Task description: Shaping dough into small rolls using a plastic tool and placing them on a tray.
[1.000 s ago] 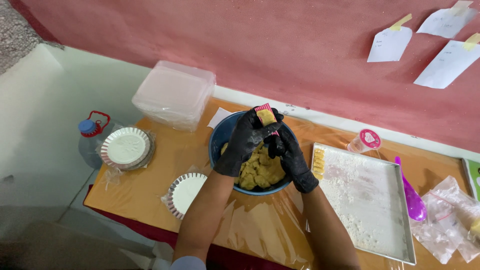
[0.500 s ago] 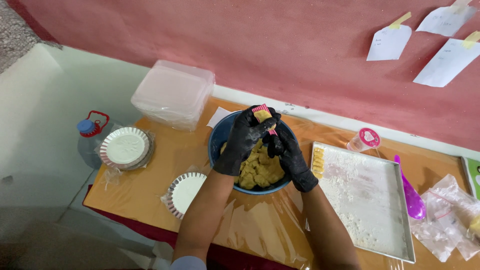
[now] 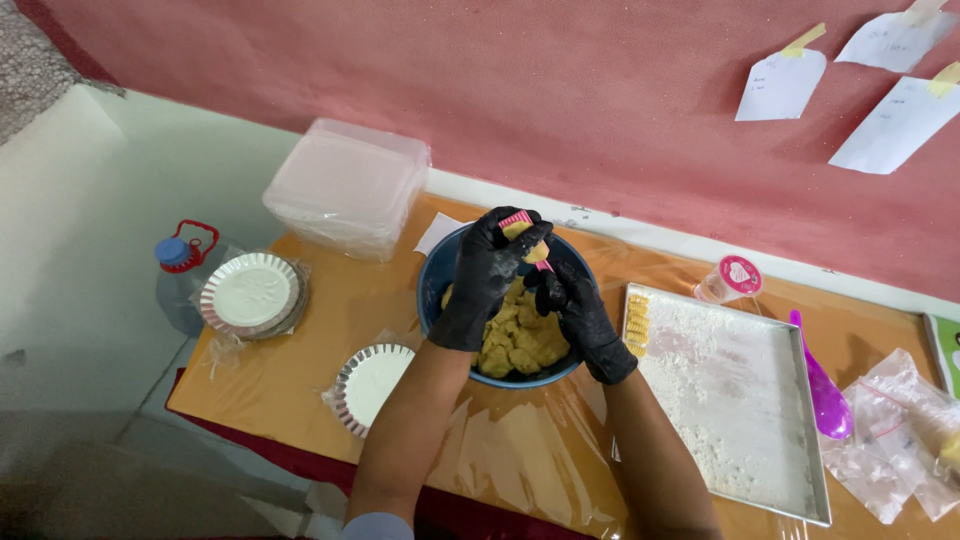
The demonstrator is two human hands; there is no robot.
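White paper notes (image 3: 782,85) are taped on the red wall; clear plastic bags (image 3: 890,430) lie at the table's right.

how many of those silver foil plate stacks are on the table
2. One stack of foil plates sits at the table's left end beside the water bottle; the other stack lies at the front edge, just left of the blue bowl. Plates within each stack can't be counted.

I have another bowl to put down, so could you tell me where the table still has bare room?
Bare table lies between the blue bowl and the foil plates, below the plastic container. Another strip lies behind the floured tray, left of the small cup. The right end is crowded with the purple spoon and bags.
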